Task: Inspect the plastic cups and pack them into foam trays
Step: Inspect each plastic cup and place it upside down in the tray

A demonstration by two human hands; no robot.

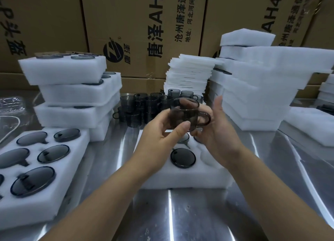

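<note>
The cup (184,114), smoky and see-through with its handle turned to the right, is held in the air between both hands. It is above the far end of the foam tray (198,173) that lies on the steel counter (180,213). The left hand (159,130) pinches it, thumb flat on the lower front wall and fingers curled round the back. The right hand (218,132) is against the handle side with its fingers reaching upward, but it is blurred, and I cannot tell whether it grips the cup or only steadies it.

The main risk, as I judge it, is a slip. The hold is a pinch low on a smooth wall. If the cup is turned for inspection while the right hand gives no real support, it could drop onto the tray or onto the seated cup (182,158) lying bottom-up in a pocket below (a knock there could scuff both).

A second risk is a poor inspection, since the dark loose cups (144,106) behind make scratches in dark plastic hard to see.

A third is a bad seat. The pockets under the hands are hidden, so the cup may go in tilted, or with its handle off the notch, and tear the soft foam.

A wide swing of the right hand could also nudge the stack of foam blanks (253,88) close by on the right
</note>
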